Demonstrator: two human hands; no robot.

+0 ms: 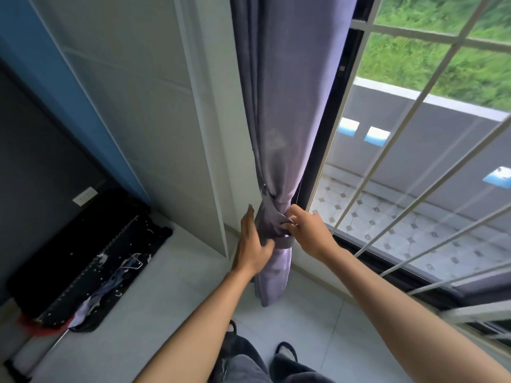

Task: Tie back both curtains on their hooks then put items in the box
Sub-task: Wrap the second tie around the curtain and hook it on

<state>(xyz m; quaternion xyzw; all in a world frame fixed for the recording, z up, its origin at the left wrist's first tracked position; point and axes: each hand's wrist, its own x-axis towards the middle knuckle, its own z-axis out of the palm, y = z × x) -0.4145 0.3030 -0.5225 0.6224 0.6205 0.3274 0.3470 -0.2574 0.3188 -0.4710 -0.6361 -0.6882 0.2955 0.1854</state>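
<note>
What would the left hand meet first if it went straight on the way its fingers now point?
Probably the white wall panel beside the purple curtain. The left hand lies open against the gathered curtain, its fingers pointing up and away; depth is unclear, so this is a guess.

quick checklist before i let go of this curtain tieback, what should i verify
1. Curtain gathered into one bundle: ok.
2. Tieback band wrapped round the bundle: ok.
3. Band looped over its wall hook: cannot tell, no hook shows.
4. Right hand pinching the band: ok.
5. Left hand with straight fingers steadying the curtain from the wall side: ok.
6. Curtain hem off the floor: cannot tell.
</note>
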